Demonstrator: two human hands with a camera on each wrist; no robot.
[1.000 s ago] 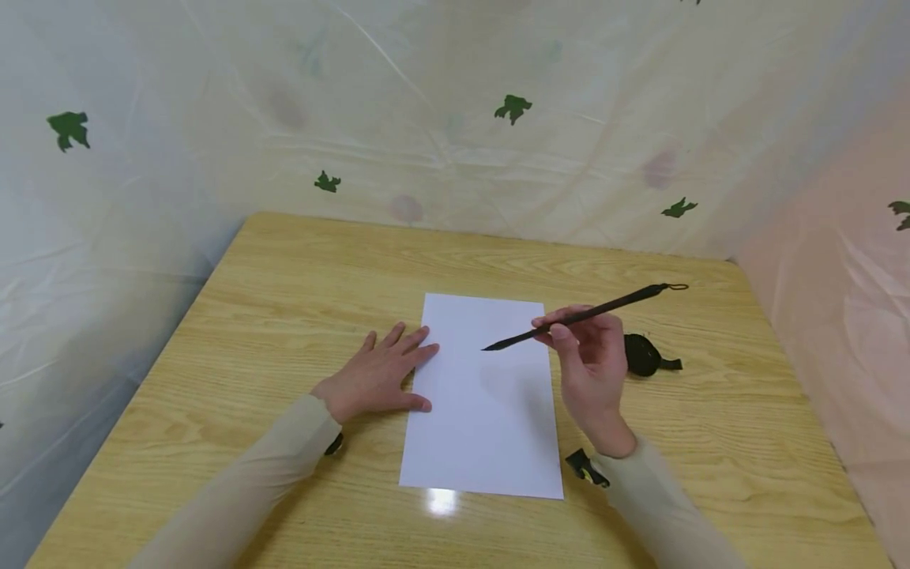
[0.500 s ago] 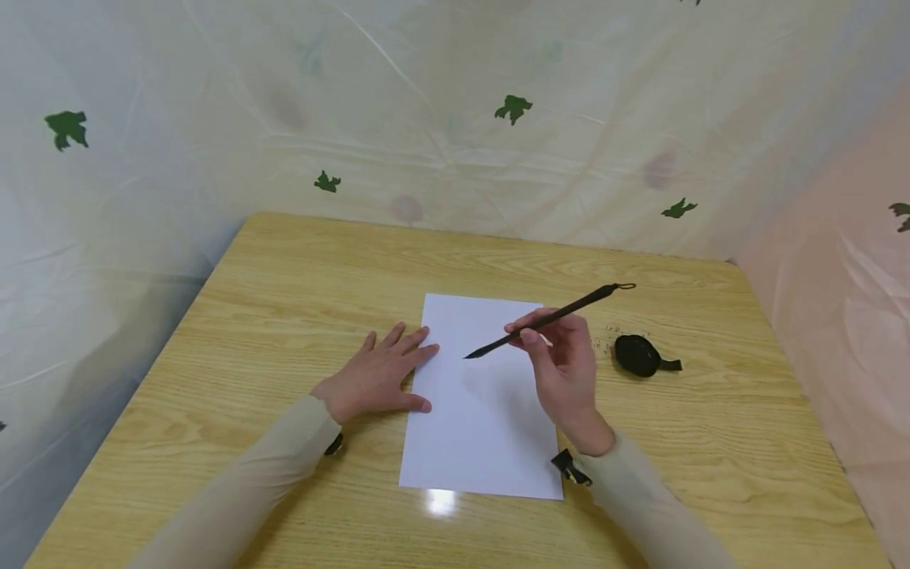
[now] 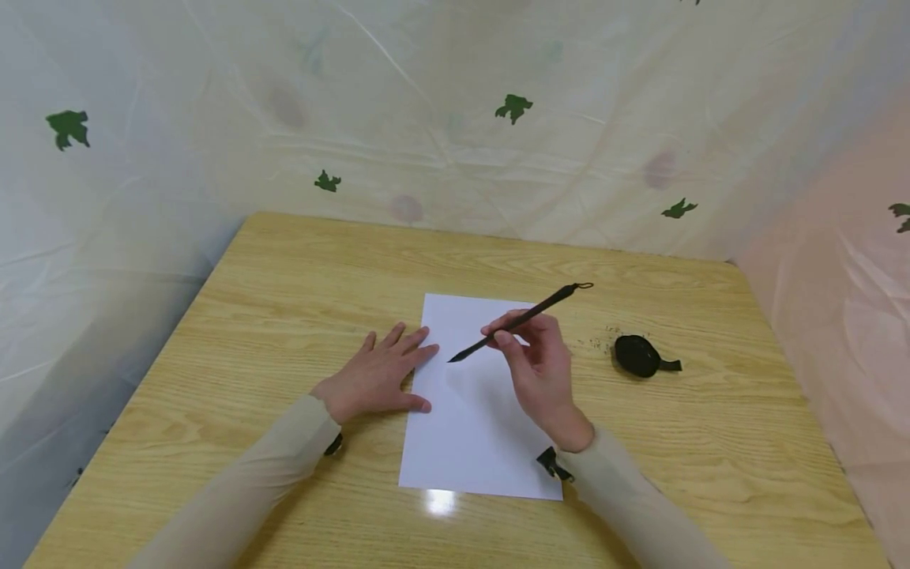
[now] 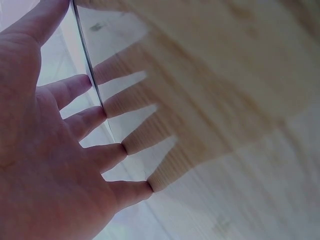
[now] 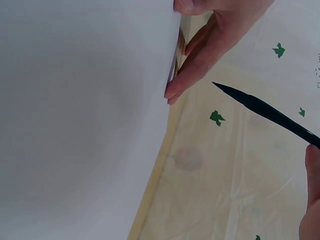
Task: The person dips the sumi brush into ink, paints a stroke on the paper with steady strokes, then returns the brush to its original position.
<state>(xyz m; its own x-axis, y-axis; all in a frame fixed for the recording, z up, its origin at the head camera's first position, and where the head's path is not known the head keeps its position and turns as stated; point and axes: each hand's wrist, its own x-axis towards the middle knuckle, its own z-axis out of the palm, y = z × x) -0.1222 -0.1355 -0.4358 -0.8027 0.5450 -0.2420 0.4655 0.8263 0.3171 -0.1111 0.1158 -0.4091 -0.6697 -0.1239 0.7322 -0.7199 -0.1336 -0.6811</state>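
Observation:
A white sheet of paper lies on the wooden table. My left hand rests with spread fingers at the sheet's left edge, some fingertips and the thumb on the paper. In the left wrist view the left hand's fingertips touch the table surface. My right hand pinches a dark writing brush between thumb and fingers over the paper. The brush leans, its tip down to the left and its looped end up to the right. In the right wrist view the brush's pointed tip stands apart from the paper.
Right of the paper sits a small black round dish with a short handle. Small dark marks show on the table beside it. Pale sheeting with green bird shapes hangs behind the wooden table.
My right hand has moved left with the brush, bringing the tip across the paper towards the left hand and slightly nearer to me. More of the black dish shows. The left hand has stayed put.

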